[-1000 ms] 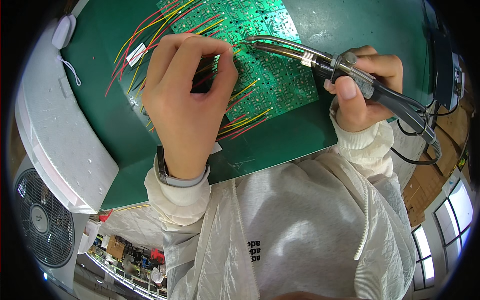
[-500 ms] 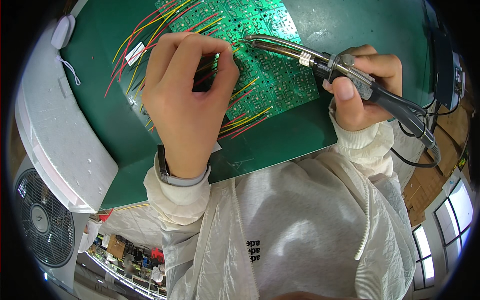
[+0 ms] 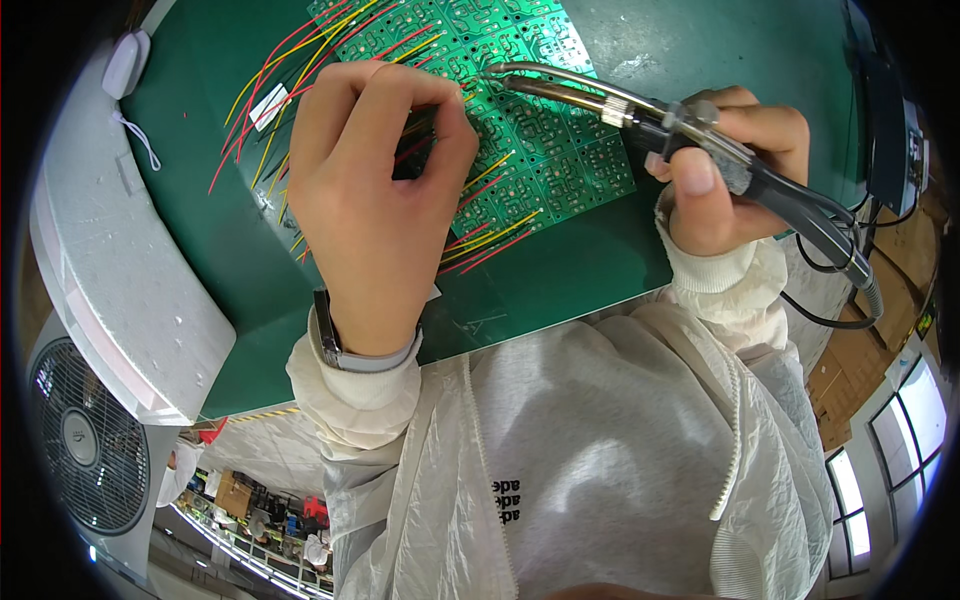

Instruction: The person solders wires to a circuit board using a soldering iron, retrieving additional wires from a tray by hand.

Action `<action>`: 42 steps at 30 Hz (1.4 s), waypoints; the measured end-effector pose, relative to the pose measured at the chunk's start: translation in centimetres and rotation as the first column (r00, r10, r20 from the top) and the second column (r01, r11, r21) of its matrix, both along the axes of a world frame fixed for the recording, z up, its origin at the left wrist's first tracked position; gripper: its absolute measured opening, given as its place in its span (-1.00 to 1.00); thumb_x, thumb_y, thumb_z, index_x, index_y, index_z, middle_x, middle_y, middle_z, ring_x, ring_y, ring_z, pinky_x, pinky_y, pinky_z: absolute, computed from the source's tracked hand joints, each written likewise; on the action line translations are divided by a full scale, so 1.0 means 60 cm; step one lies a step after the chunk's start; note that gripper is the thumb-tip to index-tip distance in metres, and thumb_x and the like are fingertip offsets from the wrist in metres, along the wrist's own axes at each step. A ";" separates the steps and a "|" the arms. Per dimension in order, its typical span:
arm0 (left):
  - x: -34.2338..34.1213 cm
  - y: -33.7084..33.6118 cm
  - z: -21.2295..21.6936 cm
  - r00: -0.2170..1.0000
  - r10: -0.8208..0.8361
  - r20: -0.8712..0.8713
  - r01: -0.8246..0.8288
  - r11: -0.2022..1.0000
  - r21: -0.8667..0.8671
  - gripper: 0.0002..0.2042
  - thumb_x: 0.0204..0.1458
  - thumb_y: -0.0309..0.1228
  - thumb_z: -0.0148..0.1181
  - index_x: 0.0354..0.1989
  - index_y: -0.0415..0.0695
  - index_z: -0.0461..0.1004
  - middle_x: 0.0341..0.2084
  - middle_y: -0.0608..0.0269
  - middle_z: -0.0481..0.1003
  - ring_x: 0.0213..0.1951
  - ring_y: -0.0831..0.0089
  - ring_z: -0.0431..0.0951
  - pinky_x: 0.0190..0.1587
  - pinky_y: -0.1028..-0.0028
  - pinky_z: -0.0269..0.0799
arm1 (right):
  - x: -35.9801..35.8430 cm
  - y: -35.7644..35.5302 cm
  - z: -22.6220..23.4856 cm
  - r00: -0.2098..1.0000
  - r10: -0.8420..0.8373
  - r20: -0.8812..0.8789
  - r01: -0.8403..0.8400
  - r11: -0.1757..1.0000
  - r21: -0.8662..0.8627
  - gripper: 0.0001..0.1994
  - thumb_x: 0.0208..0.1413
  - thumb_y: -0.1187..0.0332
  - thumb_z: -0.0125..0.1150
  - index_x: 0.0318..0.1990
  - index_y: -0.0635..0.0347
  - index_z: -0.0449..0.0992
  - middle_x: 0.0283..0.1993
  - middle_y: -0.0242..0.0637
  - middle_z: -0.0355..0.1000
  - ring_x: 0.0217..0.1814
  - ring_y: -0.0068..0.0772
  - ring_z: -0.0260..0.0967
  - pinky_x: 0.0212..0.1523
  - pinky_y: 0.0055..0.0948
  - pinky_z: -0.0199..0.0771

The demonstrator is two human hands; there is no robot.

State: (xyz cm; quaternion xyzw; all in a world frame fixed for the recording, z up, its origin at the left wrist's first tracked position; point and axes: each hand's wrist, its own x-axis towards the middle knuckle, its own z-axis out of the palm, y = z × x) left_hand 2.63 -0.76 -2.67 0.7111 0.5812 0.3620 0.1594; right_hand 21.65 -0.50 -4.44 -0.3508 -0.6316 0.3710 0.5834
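Note:
A green circuit board panel (image 3: 560, 150) lies on the table, divided into several small boards. Red and yellow wires (image 3: 487, 173) run from it toward the left and lower left. My left hand (image 3: 375, 200) is over the panel's left part, its thumb and index finger pinched on a wire whose end shows just past the fingertips. In my right hand (image 3: 725, 180) is a soldering iron (image 3: 570, 97) with a curved metal feed tube above its barrel. The tips of iron and tube are close beside my left fingertips, over the panel; exact contact is too small to tell.
A green mat (image 3: 590, 250) covers the table. At the left stand a white foam box (image 3: 130, 240) and a white device with a strap (image 3: 127, 62). A white label (image 3: 268, 107) lies among the wires. A dark box (image 3: 890, 140) with cables stands right; a fan (image 3: 85, 435) is lower left.
The soldering iron and feed tube have shifted slightly, my right hand moving a little to the right. The panel has slid very slightly left. My left hand keeps its pinch in nearly the same place.

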 end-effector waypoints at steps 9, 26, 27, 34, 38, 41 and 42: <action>-0.001 -0.001 0.002 1.000 -0.003 -0.006 0.003 1.000 -0.015 -0.91 -0.29 -0.62 0.15 -0.56 -0.22 0.40 -0.56 0.26 0.37 -0.43 0.43 0.41 -0.40 0.55 0.31 | -0.003 0.000 0.000 1.000 -0.006 0.003 0.006 1.000 -0.017 -0.71 -0.24 0.51 0.19 -0.36 0.33 0.21 -0.58 -0.24 0.31 -0.63 -0.67 0.17 -0.63 -0.73 0.14; -0.006 -0.001 0.001 0.999 -0.006 -0.045 0.007 1.000 0.010 -0.91 -0.30 -0.61 0.15 -0.57 -0.21 0.40 -0.56 0.27 0.38 -0.43 0.42 0.41 -0.41 0.55 0.31 | -0.006 0.000 -0.001 1.000 -0.004 0.007 0.004 1.000 -0.010 -0.72 -0.25 0.52 0.19 -0.37 0.34 0.21 -0.59 -0.23 0.30 -0.64 -0.67 0.17 -0.64 -0.73 0.15; -0.006 -0.002 0.001 0.999 -0.004 -0.036 0.004 1.000 0.002 -0.91 -0.30 -0.61 0.15 -0.57 -0.21 0.40 -0.56 0.26 0.38 -0.43 0.42 0.41 -0.40 0.55 0.31 | -0.006 0.001 -0.001 1.000 0.001 0.008 -0.001 1.000 -0.004 -0.72 -0.25 0.52 0.18 -0.36 0.34 0.21 -0.59 -0.22 0.31 -0.64 -0.67 0.17 -0.64 -0.73 0.15; -0.006 -0.002 0.002 1.000 0.000 -0.027 0.000 1.000 -0.009 -0.91 -0.29 -0.62 0.15 -0.56 -0.21 0.39 -0.56 0.27 0.37 -0.44 0.42 0.41 -0.41 0.56 0.31 | -0.007 -0.001 -0.003 0.999 -0.023 -0.049 0.024 0.999 0.021 -0.71 -0.23 0.49 0.20 -0.36 0.34 0.21 -0.57 -0.20 0.32 -0.63 -0.65 0.19 -0.62 -0.73 0.18; -0.008 -0.002 0.003 0.998 -0.010 -0.055 0.009 1.000 -0.003 -0.90 -0.29 -0.62 0.14 -0.55 -0.20 0.39 -0.56 0.27 0.37 -0.46 0.43 0.40 -0.43 0.56 0.31 | -0.006 -0.002 -0.003 0.996 -0.040 -0.085 0.040 0.999 0.007 -0.71 -0.22 0.48 0.20 -0.36 0.34 0.21 -0.56 -0.20 0.33 -0.63 -0.65 0.19 -0.61 -0.73 0.19; -0.006 -0.001 0.011 0.987 -0.025 -0.159 0.032 0.999 0.041 -0.90 -0.29 -0.62 0.14 -0.54 -0.19 0.39 -0.55 0.26 0.37 -0.47 0.44 0.40 -0.42 0.54 0.30 | -0.004 -0.001 -0.003 0.996 -0.033 -0.086 0.034 0.999 0.014 -0.71 -0.21 0.48 0.20 -0.37 0.34 0.21 -0.56 -0.20 0.34 -0.63 -0.65 0.19 -0.61 -0.73 0.19; -0.002 -0.001 0.014 0.979 -0.006 -0.204 0.019 0.998 0.060 -0.90 -0.28 -0.60 0.15 -0.54 -0.18 0.39 -0.55 0.25 0.38 -0.47 0.43 0.40 -0.40 0.54 0.30 | -0.004 0.000 -0.003 0.994 -0.054 -0.094 0.055 0.998 0.011 -0.72 -0.21 0.48 0.20 -0.37 0.34 0.21 -0.56 -0.20 0.34 -0.63 -0.65 0.19 -0.60 -0.72 0.19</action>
